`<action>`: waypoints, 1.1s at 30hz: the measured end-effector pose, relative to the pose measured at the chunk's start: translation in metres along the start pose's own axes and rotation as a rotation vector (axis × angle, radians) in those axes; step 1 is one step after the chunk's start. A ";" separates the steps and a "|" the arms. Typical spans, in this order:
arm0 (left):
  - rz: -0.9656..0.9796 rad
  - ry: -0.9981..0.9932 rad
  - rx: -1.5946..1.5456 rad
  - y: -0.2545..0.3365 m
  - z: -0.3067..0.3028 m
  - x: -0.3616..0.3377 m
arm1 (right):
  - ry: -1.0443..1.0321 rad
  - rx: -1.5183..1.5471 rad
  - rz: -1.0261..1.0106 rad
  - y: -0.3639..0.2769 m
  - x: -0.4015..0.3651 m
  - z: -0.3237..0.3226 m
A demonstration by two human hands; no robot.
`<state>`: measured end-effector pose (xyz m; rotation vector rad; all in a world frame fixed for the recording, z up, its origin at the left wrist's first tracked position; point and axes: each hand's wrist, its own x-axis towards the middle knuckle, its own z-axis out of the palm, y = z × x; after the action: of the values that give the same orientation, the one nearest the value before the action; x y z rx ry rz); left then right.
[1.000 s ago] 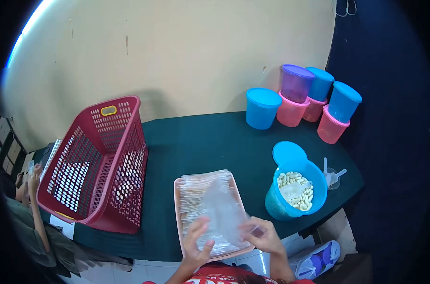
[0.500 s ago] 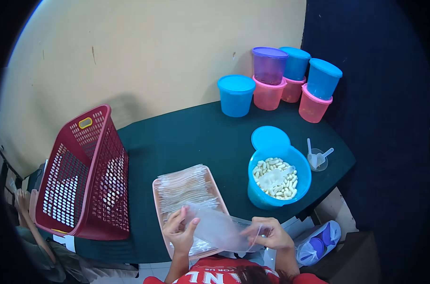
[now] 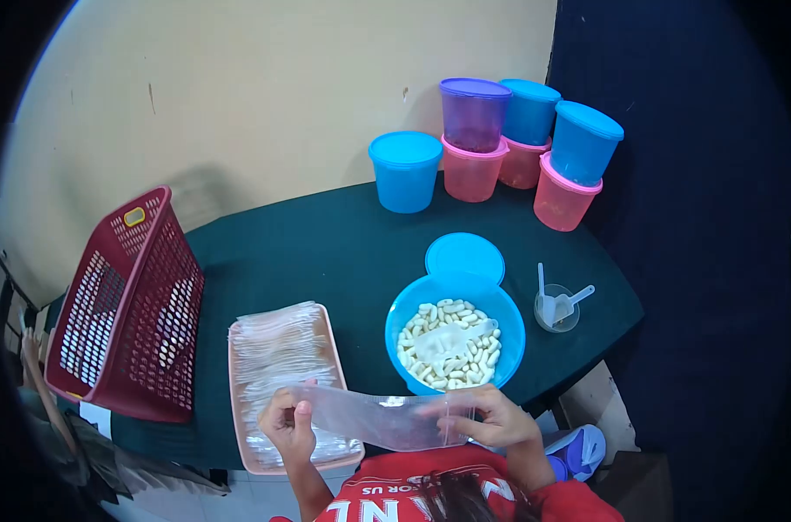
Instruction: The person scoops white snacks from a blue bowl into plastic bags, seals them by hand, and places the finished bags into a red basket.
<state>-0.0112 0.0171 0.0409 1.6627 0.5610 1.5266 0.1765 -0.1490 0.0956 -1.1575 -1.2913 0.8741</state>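
A clear plastic bag [image 3: 369, 419] is stretched sideways between my two hands, close to my red shirt. My left hand [image 3: 289, 426] pinches its left end above a pink tray [image 3: 241, 409] of stacked clear bags [image 3: 282, 348]. At the bag's right end, my right hand [image 3: 491, 419] grips it near the opening, with some fingers behind or inside the film. Just beyond the bag, a blue tub [image 3: 395, 324] holds white capsule-shaped pieces [image 3: 452, 306] and a whitish scoop [image 3: 443, 342] lying on them.
A blue lid [image 3: 465, 257] lies behind the tub. To its right, a small clear cup [image 3: 556, 324] holds scoops. Stacked lidded tubs [image 3: 474, 122] stand at the back. A maroon basket [image 3: 143, 313] is at left, with another person's arm [image 3: 43, 383] beyond it.
The view has shifted, so the tub and tray appear farther left. The bag has been drawn flatter and straighter between my hands, which still hold it.
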 end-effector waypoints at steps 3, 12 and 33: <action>0.012 -0.069 -0.020 -0.001 0.011 -0.022 | 0.022 0.002 0.082 0.004 -0.007 -0.032; -0.088 0.078 0.418 0.066 0.034 -0.019 | 0.039 0.156 0.045 0.022 0.021 -0.046; -0.164 -0.682 0.305 0.044 0.118 -0.009 | -0.200 0.093 0.142 0.037 0.045 -0.104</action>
<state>0.0927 -0.0452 0.0750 2.1598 0.5472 0.7001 0.2887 -0.1118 0.0803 -1.1199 -1.3257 1.1668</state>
